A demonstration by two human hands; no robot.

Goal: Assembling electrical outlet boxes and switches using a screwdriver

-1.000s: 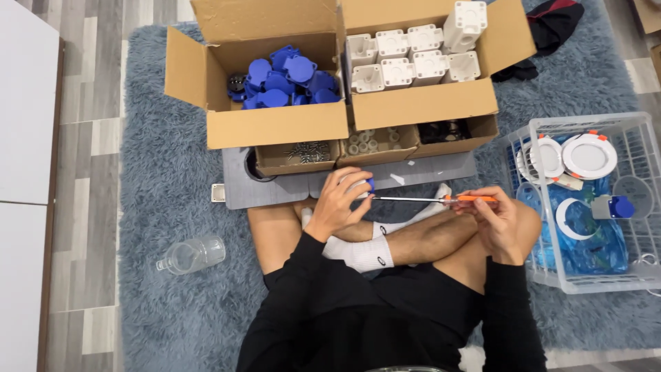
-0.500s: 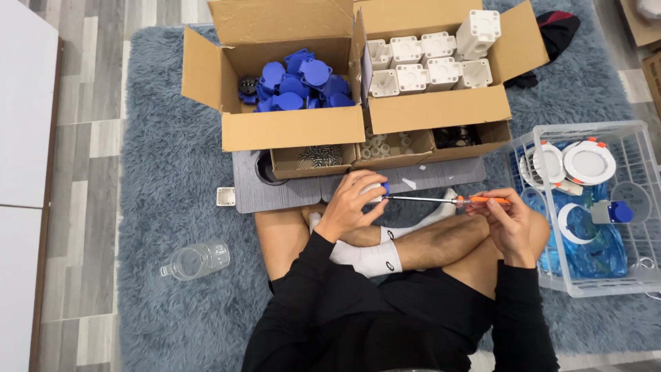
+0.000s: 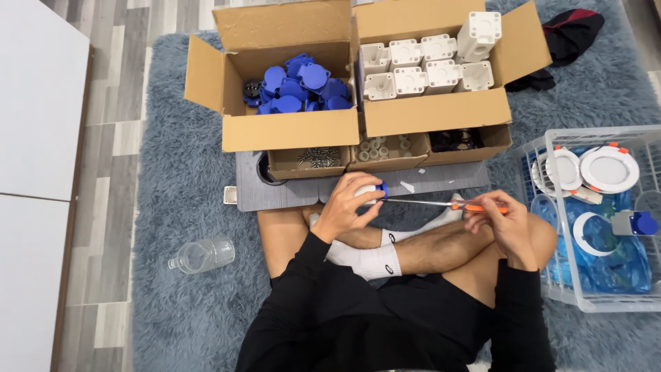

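I sit cross-legged on a grey-blue rug. My left hand (image 3: 350,204) is closed around a small white and blue part (image 3: 375,191), held over my shins. My right hand (image 3: 501,222) grips the orange handle of a screwdriver (image 3: 441,203). Its metal shaft runs level to the left, with the tip at the part. A grey board (image 3: 296,189) lies just beyond my hands.
Past the board stand an open carton of blue caps (image 3: 296,86), a carton of white blocks (image 3: 427,69) and small trays of screws (image 3: 317,158). A white wire basket (image 3: 551,227) with round white lamps is at the right. An empty glass jar (image 3: 203,255) lies at the left.
Both hands keep the same grip on the part and the screwdriver. The view has shifted, so the cartons and my hands sit further right and lower in the frame.
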